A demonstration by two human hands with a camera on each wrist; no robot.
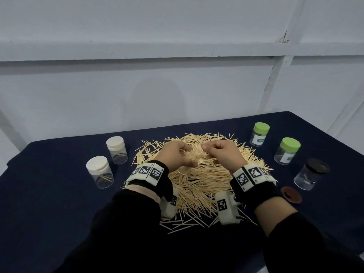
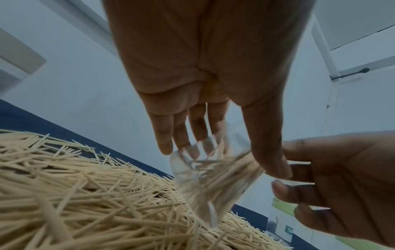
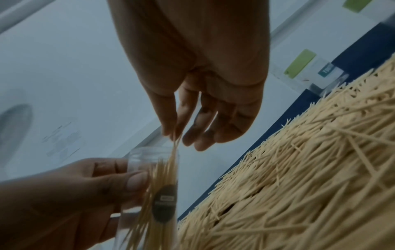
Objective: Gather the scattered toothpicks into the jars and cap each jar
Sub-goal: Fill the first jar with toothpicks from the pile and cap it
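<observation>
A big heap of toothpicks [image 1: 199,186] lies on the dark blue cloth, and both my hands hover over its far half. My left hand [image 1: 182,154] grips an uncapped clear jar [image 1: 189,159] that is tilted, mouth toward the right hand. In the left wrist view that clear jar [image 2: 211,179] holds several toothpicks. My right hand [image 1: 209,149] pinches a small bunch of toothpicks [image 3: 174,148] between thumb and forefinger, with their lower ends inside the jar [image 3: 152,194] mouth. The other right fingers hang loosely.
Two white-capped jars [image 1: 116,152] [image 1: 99,172] stand at the left. Two green-capped jars [image 1: 260,133] [image 1: 287,150] and a black-capped jar [image 1: 310,176] stand at the right. A loose brown lid [image 1: 291,194] lies beside them. A pale wall rises behind the table.
</observation>
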